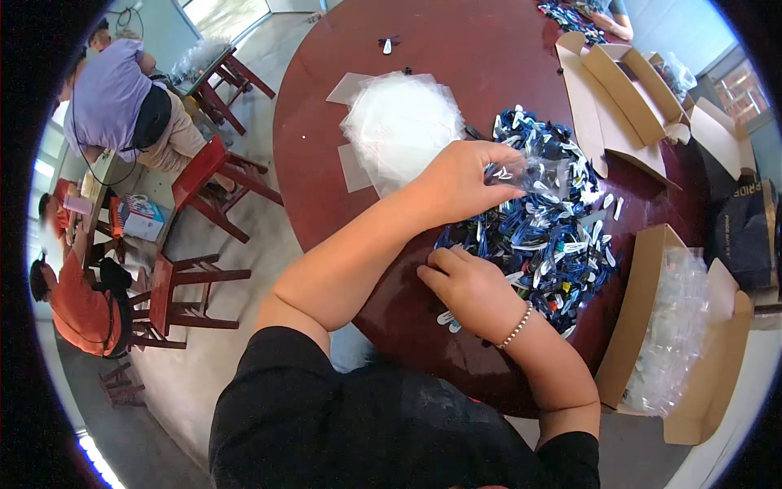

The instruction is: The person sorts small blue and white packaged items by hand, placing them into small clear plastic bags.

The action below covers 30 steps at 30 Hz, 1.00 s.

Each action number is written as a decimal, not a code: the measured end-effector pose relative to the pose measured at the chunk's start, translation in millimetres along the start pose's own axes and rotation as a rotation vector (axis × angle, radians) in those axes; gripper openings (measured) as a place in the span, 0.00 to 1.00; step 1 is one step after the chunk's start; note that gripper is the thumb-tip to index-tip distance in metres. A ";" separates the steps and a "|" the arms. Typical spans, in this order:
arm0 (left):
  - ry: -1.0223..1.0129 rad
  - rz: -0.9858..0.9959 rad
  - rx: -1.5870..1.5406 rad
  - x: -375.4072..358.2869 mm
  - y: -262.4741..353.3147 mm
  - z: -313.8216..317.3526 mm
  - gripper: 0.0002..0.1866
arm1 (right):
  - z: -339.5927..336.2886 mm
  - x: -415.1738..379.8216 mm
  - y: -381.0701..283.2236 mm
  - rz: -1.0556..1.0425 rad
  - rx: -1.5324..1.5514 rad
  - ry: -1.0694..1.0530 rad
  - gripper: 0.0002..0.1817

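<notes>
A heap of small snap hair clips (546, 253), mostly dark blue, black and white, is spread on the dark red round table (358, 41). Over its far left part, my left hand (481, 175) pinches a clear plastic bag (546, 175) with a few clips visible inside. My right hand (476, 293), with a beaded bracelet at the wrist, rests at the near left edge of the heap. Its fingers are curled down, and whatever they hold is hidden. Beyond my left forearm lies a stack of clear flat bags (403, 122).
An open cardboard box (643, 318) of filled clear bags stands at the right edge. More open cartons (623, 90) sit at the far right. One clip (387, 46) lies apart near the back. Other people and red stools (204, 183) are at left; another person's hand (611, 26) is across the table.
</notes>
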<state>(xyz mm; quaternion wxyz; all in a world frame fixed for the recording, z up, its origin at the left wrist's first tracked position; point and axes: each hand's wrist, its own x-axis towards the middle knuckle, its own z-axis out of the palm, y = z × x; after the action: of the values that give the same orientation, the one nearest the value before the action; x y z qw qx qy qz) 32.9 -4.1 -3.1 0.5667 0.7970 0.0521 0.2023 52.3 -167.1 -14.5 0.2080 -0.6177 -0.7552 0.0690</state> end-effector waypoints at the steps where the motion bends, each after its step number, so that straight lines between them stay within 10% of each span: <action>1: 0.018 0.033 0.053 -0.1 -1.0 0.7 0.19 | -0.7 -0.2 0.9 -0.007 0.007 -0.033 0.14; 10: 0.099 0.295 0.301 1.9 -5.0 2.2 0.18 | -73.6 -8.6 -0.3 0.100 -0.033 0.630 0.15; 17: -0.024 0.236 0.242 1.3 -5.7 4.7 0.18 | -84.0 -18.3 26.4 0.324 -0.148 0.732 0.13; 22: -0.037 0.123 0.161 1.1 -0.7 2.4 0.19 | -85.4 -15.3 18.1 0.273 -0.148 0.758 0.11; 30: 0.063 0.046 0.101 1.7 -6.2 1.2 0.19 | -57.2 -8.5 12.9 0.037 -0.058 0.200 0.11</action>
<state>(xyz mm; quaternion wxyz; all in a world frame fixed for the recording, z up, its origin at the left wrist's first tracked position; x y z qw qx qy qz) 35.8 -2.4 -8.8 0.5190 0.8189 0.0617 0.2372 88.1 -181.1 30.6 0.2632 -0.6410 -0.7209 -0.0111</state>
